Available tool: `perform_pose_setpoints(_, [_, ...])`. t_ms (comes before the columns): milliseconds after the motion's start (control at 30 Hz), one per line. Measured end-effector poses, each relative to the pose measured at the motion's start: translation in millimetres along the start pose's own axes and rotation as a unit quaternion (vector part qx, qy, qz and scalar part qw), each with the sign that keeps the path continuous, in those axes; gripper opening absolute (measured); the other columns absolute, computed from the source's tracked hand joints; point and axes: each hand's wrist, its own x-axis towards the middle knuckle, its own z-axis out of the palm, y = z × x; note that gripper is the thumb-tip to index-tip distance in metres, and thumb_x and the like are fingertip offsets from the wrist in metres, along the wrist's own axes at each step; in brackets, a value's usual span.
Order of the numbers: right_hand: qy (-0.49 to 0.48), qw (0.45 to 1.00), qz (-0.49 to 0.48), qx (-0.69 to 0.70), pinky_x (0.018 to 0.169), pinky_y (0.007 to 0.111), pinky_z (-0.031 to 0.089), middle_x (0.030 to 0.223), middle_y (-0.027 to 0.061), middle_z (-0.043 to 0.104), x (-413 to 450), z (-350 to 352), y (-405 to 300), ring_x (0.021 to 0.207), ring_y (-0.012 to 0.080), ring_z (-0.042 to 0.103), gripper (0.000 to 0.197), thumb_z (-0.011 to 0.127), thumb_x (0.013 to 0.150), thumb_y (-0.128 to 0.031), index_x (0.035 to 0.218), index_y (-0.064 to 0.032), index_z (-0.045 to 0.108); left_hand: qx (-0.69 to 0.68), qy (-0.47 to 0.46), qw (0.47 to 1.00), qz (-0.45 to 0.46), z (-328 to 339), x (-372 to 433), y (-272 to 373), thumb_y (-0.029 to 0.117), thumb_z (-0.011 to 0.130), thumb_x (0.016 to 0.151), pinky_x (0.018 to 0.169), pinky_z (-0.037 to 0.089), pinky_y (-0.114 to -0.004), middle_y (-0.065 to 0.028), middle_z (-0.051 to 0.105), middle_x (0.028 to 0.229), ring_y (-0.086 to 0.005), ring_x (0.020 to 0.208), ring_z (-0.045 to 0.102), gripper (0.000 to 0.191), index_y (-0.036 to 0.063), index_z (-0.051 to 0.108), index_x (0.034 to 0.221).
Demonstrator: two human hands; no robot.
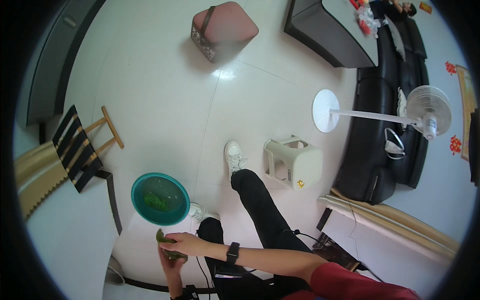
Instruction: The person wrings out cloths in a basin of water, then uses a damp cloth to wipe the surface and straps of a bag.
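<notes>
My right hand, with a dark band on its wrist, reaches across from the right and grips a dark green, mottled item, too small to name surely. My left hand comes up from the bottom edge and cups the same item from below. One end of it sticks up past the right hand's fingers. Just above the hands in view, a teal plastic basin stands on the floor, holding water and bright green leafy matter.
A cream plastic stool and a white standing fan are to the right, by a black sofa. A folding stool is left. A pink-topped box stands farther off. A person is at top right. Cables hang near my legs.
</notes>
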Motion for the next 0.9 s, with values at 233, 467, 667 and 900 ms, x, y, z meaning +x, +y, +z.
perform_pose_setpoints(233, [0.169,0.95,-0.229,-0.125,0.075,0.041,0.049,0.092,0.0166,0.059,-82,-128,-70,0.086,0.0359,0.059,0.024,0.052,0.1,-0.024,0.101,-0.0018,0.061,0.186,-0.029,0.976,-0.108,183,88,133,0.002,0.07,0.081,0.067,0.048,-0.024,-0.0043,0.065,0.095,-0.0095,0.078,0.059,0.033,0.0001,0.06,0.112])
perform_pose_setpoints(467, [0.395,0.894,-0.183,0.108,0.078,0.032,0.053,0.1,0.0112,0.063,-156,-264,-124,0.089,0.0221,0.064,0.024,0.066,0.092,-0.01,0.113,-0.001,0.058,0.364,-0.173,0.913,-0.066,289,211,188,-0.002,0.063,0.083,0.075,0.05,-0.029,-0.0085,0.067,0.096,-0.0152,0.082,0.061,0.027,-0.0043,0.06,0.11])
perform_pose_setpoints(667, [0.513,0.808,-0.121,0.263,0.081,0.029,0.053,0.098,0.0067,0.065,-241,-436,-35,0.092,0.0146,0.064,0.018,0.058,0.1,-0.019,0.109,-0.003,0.061,0.31,-0.162,0.933,-0.087,368,282,255,0.014,0.061,0.097,0.078,0.049,-0.027,-0.0062,0.067,0.101,-0.0129,0.087,0.061,0.028,-0.0045,0.06,0.118])
perform_pose_setpoints(900, [0.756,0.596,-0.007,0.27,0.052,0.025,0.046,0.08,0.0037,0.06,-399,-652,73,0.061,0.0102,0.057,0.034,0.065,0.096,-0.036,0.106,-0.0054,0.052,0.334,-0.068,0.935,-0.099,432,334,299,0.037,0.063,0.098,0.085,0.047,-0.029,-0.0072,0.066,0.111,-0.0145,0.095,0.06,0.044,-0.0022,0.063,0.118])
